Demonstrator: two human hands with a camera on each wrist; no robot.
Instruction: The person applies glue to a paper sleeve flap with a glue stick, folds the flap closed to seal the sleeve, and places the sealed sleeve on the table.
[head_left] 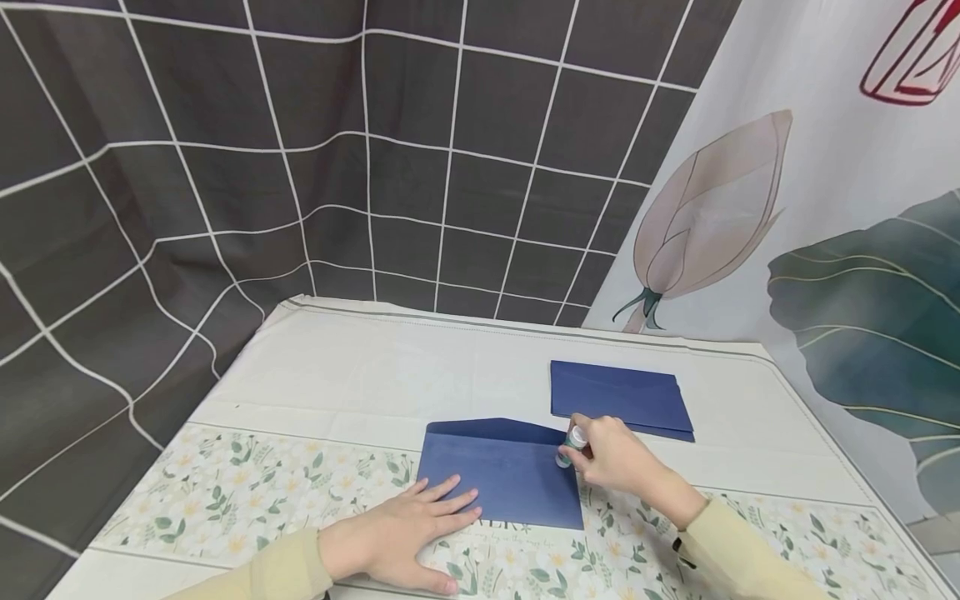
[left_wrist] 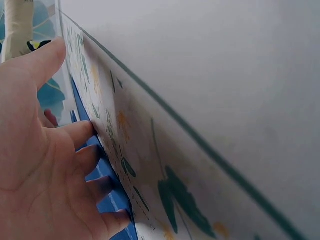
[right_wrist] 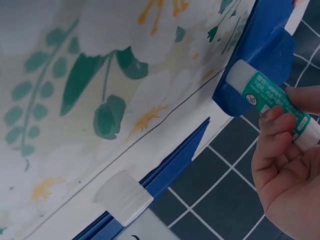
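Note:
A blue envelope (head_left: 502,479) lies on the patterned tablecloth with its flap (head_left: 498,428) raised open along the far side. My left hand (head_left: 408,533) rests on the envelope's near left part, fingers spread and straight; in the left wrist view its palm (left_wrist: 40,155) shows. At the envelope's right end my right hand (head_left: 615,454) grips a green and white glue stick (head_left: 572,447) between thumb and fingers. In the right wrist view the glue stick (right_wrist: 272,102) has its white end against the envelope (right_wrist: 245,55), near the flap; exact contact cannot be made out.
More blue envelopes (head_left: 618,396) lie stacked behind my right hand. A white cap (right_wrist: 124,197) sits beside that stack in the right wrist view. The floral tablecloth (head_left: 300,492) covers the table. A dark gridded curtain (head_left: 405,167) hangs behind, a printed light one (head_left: 720,217) to the right.

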